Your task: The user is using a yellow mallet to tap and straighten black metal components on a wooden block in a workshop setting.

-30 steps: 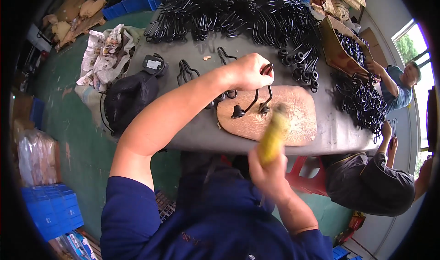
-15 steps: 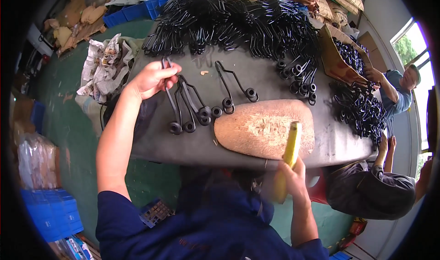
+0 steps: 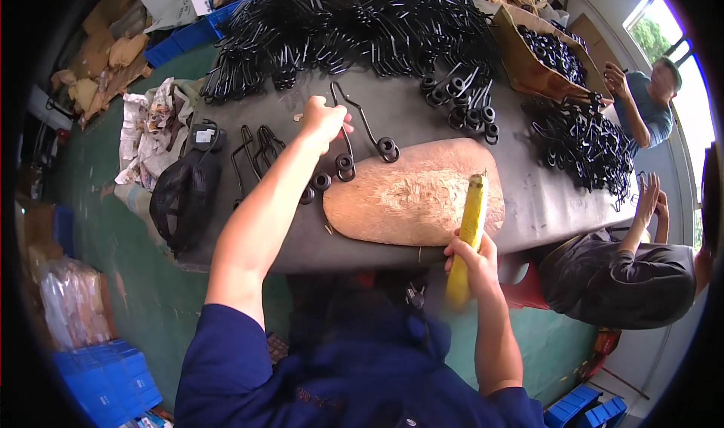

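Note:
My left hand is closed on one leg of a bent black rod at the board's far left end. Thick black rings sit on that rod's ends. My right hand grips a yellow stick-shaped tool, tilted over the near right part of the board; its lower end is blurred. Under the tool lies a rounded wooden board with a rough, gouged middle. Several more bent rods lie left of my left forearm, which partly hides them.
A large heap of black bent rods covers the table's far side. Ringed pieces lie right of center. A cardboard box holds black parts, with another pile before it. A black bag lies left. Two people are at the right.
My left hand has moved right, leaving the rods it was holding on the table and taking hold of the separate one. The tool remains in my right hand. The whole view has shifted.

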`<state>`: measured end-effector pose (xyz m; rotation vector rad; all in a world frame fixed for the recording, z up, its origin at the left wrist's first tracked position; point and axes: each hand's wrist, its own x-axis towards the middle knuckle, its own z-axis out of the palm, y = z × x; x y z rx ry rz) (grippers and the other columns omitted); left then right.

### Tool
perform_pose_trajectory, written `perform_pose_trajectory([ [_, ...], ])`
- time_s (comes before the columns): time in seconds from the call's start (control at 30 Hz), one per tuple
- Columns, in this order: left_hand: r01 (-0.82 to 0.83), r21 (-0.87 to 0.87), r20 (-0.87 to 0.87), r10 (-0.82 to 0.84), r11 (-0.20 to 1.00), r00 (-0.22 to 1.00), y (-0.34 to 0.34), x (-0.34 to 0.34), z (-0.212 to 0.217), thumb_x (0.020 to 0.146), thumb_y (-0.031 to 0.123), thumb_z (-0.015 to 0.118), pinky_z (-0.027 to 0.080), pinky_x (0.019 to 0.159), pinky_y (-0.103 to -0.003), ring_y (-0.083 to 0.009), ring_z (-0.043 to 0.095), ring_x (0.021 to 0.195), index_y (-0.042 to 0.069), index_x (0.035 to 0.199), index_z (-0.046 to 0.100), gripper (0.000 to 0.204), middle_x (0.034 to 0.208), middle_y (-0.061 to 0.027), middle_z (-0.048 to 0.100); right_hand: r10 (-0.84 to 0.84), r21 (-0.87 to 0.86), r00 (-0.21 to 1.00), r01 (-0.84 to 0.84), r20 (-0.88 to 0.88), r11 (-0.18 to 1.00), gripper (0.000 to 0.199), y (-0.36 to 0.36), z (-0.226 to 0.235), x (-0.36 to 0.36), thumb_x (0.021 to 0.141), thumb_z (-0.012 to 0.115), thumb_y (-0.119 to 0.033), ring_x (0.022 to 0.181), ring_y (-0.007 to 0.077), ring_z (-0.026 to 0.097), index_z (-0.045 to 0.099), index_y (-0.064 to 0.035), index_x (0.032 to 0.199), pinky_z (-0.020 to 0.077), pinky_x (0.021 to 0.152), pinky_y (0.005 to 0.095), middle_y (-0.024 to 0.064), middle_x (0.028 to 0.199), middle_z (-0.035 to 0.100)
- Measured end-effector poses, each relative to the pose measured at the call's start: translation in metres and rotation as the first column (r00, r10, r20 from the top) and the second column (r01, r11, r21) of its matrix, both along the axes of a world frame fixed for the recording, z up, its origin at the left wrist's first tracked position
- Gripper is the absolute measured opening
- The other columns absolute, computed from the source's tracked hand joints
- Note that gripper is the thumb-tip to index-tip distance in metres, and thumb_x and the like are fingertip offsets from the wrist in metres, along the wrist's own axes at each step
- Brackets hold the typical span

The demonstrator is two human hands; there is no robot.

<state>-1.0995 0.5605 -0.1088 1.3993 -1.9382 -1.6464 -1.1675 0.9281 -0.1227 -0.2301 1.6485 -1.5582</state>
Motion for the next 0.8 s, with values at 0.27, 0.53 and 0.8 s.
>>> perform_pose_trajectory([
  [0.27,0.291,0.311,-0.687,0.003,0.905,0.727,0.106,0.041,0.05,0.086,-0.001,0.045,0.056,0.066,-0.033,-0.0212,0.067,0.076,0.002,0.122,0.05,0.036,0.098,-0.0117,0.063,-0.003,0.006,0.995,0.004,-0.102,1.0,0.025,0.003,-0.005,0.007,0.088,0.064,-0.015,0.055,0.0161,0.059,0.051,-0.0039,0.106,0.0494,0.051,0.029,0.008,0.076,0.059],
  [0.53,0.602,-0.048,-0.548,-0.524,0.797,0.652,0.122,0.037,0.069,0.097,0.01,0.054,0.054,0.066,-0.023,-0.0078,0.062,0.073,0.0,0.103,0.061,0.013,0.083,-0.0028,0.064,0.0,-0.078,0.981,-0.016,-0.193,0.997,0.029,-0.005,0.079,0.047,0.086,0.062,-0.006,0.058,0.0155,0.058,0.048,0.0028,0.111,0.0489,0.054,0.0287,0.0077,0.077,0.058],
  [0.8,0.594,-0.25,-0.425,-0.638,0.765,0.642,0.114,0.024,0.053,0.096,0.005,0.054,0.05,0.065,-0.022,-0.0066,0.058,0.069,-0.002,0.1,0.061,0.011,0.083,-0.0005,0.061,0.31,0.39,0.739,-0.07,-0.598,0.918,0.031,-0.007,0.025,0.064,0.082,0.068,-0.019,0.067,0.0179,0.06,0.053,0.0021,0.099,0.0501,0.063,0.0365,0.0141,0.074,0.06],
])
